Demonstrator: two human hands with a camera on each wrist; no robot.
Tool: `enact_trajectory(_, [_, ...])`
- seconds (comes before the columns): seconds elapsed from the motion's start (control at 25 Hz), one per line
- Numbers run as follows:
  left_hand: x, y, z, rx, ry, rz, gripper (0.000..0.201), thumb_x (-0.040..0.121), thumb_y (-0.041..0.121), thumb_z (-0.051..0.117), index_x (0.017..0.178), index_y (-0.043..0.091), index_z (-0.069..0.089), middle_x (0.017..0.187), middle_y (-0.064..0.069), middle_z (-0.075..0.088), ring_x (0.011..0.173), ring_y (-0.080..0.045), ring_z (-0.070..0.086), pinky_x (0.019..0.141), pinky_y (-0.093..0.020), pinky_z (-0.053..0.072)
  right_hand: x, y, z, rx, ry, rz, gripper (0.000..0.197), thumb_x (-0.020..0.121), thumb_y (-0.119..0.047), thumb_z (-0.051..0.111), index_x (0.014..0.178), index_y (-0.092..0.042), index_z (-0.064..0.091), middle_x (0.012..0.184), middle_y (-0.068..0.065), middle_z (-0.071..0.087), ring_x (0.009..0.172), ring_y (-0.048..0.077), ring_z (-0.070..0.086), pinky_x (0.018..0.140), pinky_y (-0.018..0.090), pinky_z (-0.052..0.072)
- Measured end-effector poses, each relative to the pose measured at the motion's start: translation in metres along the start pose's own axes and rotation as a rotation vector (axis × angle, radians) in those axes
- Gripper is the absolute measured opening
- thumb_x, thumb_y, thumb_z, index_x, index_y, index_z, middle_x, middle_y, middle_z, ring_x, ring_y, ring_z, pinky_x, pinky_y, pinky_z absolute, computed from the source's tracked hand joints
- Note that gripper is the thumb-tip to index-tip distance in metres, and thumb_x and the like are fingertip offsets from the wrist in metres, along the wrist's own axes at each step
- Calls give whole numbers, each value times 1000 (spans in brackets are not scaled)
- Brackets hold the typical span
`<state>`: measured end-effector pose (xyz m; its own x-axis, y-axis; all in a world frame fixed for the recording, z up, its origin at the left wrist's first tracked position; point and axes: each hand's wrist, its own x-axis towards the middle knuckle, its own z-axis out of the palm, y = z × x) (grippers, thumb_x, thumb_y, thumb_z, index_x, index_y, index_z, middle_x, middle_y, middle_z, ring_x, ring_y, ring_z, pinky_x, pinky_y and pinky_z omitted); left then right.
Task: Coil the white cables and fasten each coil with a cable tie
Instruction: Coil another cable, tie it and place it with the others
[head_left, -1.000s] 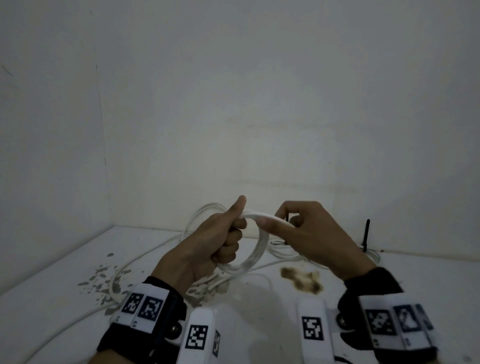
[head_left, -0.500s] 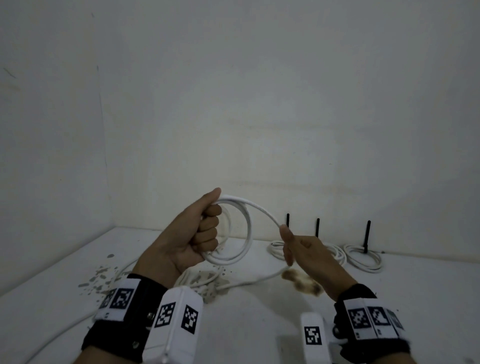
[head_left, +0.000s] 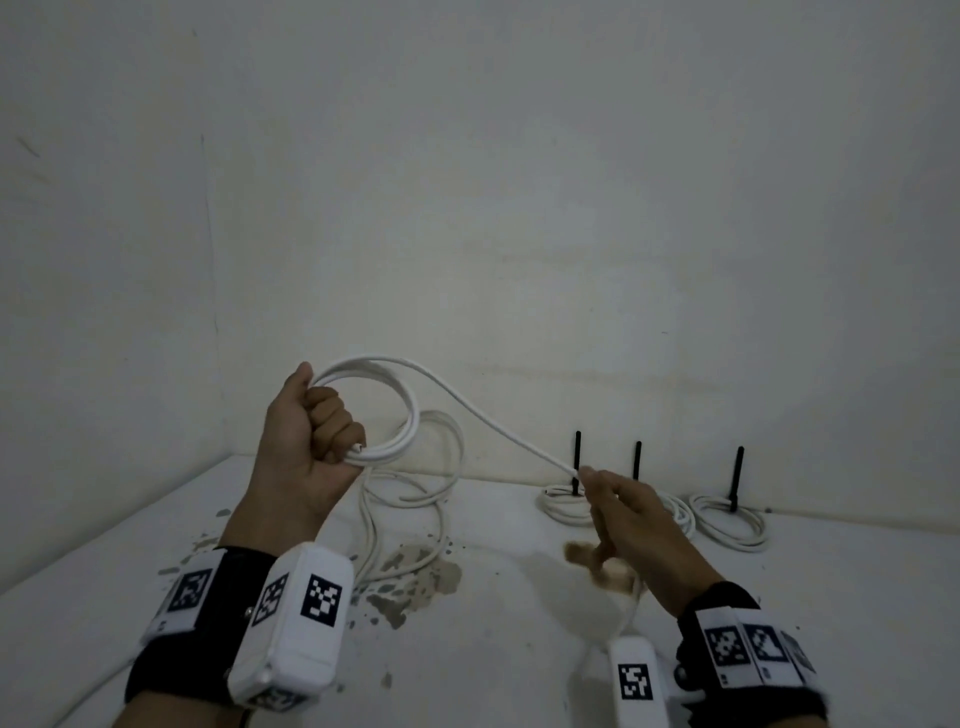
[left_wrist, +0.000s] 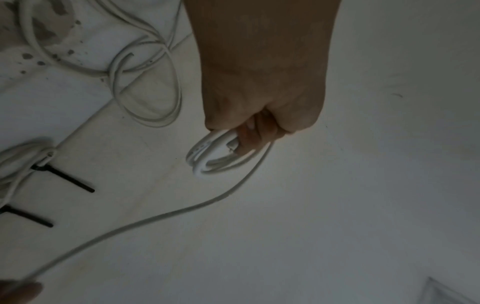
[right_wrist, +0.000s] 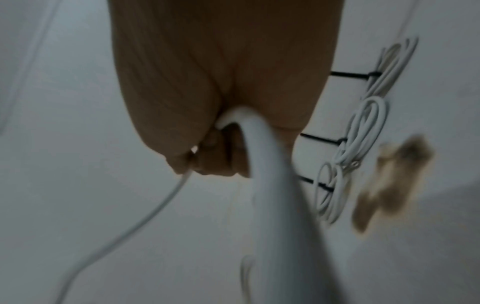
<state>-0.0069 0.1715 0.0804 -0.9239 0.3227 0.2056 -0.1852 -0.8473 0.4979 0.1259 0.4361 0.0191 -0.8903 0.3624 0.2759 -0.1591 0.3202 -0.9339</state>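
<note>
The left hand is fisted round a small coil of round white plastic cable, held up above the white surface with the loops standing roughly upright — its grip fully closed on the bundle, a cut cable end poking out by the fingers in the left wrist view. From the top of that coil one free strand runs down toward four o'clock to the right hand, which pinches it between thumb and fingertip; the other fingers are blurred in the right wrist view and hard to read. So the strand's long axis lies slanted between the two hands, and the next wrap likely turns on the right hand carrying its end back toward ten o'clock, up to the left fist. Beyond the coil, at twelve o'clock from the left wrist, loose white cable lies tangled on the surface; whether it joins the held one cannot be told. Three coiled cables fastened with black ties lie by the wall, the middle one partly hidden behind the right hand.
</note>
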Motion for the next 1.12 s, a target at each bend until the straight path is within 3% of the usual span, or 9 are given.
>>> enact_trajectory(0.16, [4, -6, -5, -48, 98, 60, 61, 104, 44, 36, 47, 22, 29, 36, 7, 18, 27, -10, 16, 30, -19, 15, 8, -12, 11, -649, 32, -210, 38, 99, -40, 55, 71, -14, 56, 51, -8, 43, 46, 8, 40, 52, 29, 38])
enact_trajectory(0.24, [6, -10, -5, -42, 113, 78, 58, 104, 47, 35, 51, 23, 27, 38, 7, 17, 29, -10, 16, 31, -20, 16, 4, -21, 24, -866, 4, -318, 5, 99, -31, 53, 97, -26, 54, 59, -7, 49, 53, 10, 44, 54, 31, 38])
enact_trajectory(0.28, [7, -11, -5, -34, 118, 80, 58, 103, 48, 34, 52, 23, 26, 38, 7, 17, 29, -10, 16, 32, -20, 16, 1, -28, 30, -821, -10, -372, 11, 98, -22, 51, 106, -29, 49, 57, -6, 48, 50, 10, 41, 51, 29, 36])
enact_trajectory(0.4, [9, -9, -8, -18, 137, 98, 56, 103, 48, 35, 54, 23, 25, 39, 7, 17, 30, -9, 16, 32, -20, 17, -8, -47, 37, -424, -124, -285, 18, 98, -16, 43, 95, -23, 60, 56, -4, 53, 48, 11, 44, 49, 29, 39])
enact_trajectory(0.56, [12, -1, -15, -10, 147, 114, 51, 104, 40, 37, 58, 23, 24, 39, 7, 18, 30, -9, 16, 32, -20, 18, -16, -62, 35, -6, -430, 67, 40, 105, -23, 27, 121, -17, 64, 117, 4, 70, 105, 21, 68, 79, 38, 56])
enact_trajectory(0.72, [15, 5, -24, -26, 151, 81, 53, 103, 39, 39, 54, 23, 26, 40, 7, 18, 30, -10, 17, 32, -20, 18, -7, -58, 26, 964, -386, 195, 60, 83, -12, 31, 135, 1, 58, 135, 20, 61, 129, 34, 56, 104, 60, 44])
enact_trajectory(0.84, [16, 2, -28, -48, 158, 13, 57, 104, 41, 39, 51, 22, 28, 39, 7, 19, 29, -10, 17, 32, -20, 17, -7, -55, 31, 1052, -428, 166, 59, 83, -17, 34, 134, 0, 58, 139, 19, 58, 134, 27, 49, 111, 66, 31])
enact_trajectory(0.96, [17, -2, -29, -25, 169, -15, 60, 104, 36, 38, 47, 21, 28, 38, 7, 19, 28, -9, 17, 31, -19, 16, -13, -56, 41, 663, -504, 105, 56, 85, -19, 49, 139, -8, 54, 141, 4, 58, 136, 20, 47, 114, 58, 34])
enact_trajectory(1.12, [18, -3, -29, 32, 175, -49, 67, 104, 31, 37, 39, 21, 29, 36, 7, 19, 26, -10, 17, 30, -19, 16, -23, -65, 45, -553, -463, -180, 34, 105, -41, 39, 126, -26, 61, 127, -7, 60, 121, 13, 55, 102, 37, 48])
